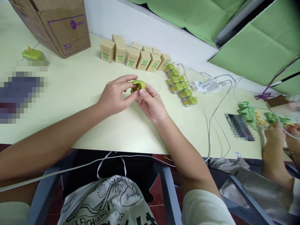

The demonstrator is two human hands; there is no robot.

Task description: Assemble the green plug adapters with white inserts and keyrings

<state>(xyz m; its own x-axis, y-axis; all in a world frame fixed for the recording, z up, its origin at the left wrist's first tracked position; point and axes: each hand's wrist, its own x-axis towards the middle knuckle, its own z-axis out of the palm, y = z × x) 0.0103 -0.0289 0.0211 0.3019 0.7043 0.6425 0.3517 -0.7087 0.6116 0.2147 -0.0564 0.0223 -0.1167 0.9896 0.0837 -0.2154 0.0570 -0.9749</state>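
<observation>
My left hand (116, 95) and my right hand (151, 103) meet over the middle of the pale table (70, 90). Both pinch one small green gadget (137, 85) between thumbs and fingertips, lifted a little above the tabletop. Behind it stands a row of several small tan boxes (134, 56) with green labels. To the right of my hands lies a line of several green gadgets (180, 84) with yellow loops.
A big cardboard carton (56, 25) stands at the back left, with one green gadget (32, 53) lying near it. A white power strip (206, 85) with white cables sits right of the gadgets. At the far right, another person's hands (278, 134) handle more green pieces (248, 112).
</observation>
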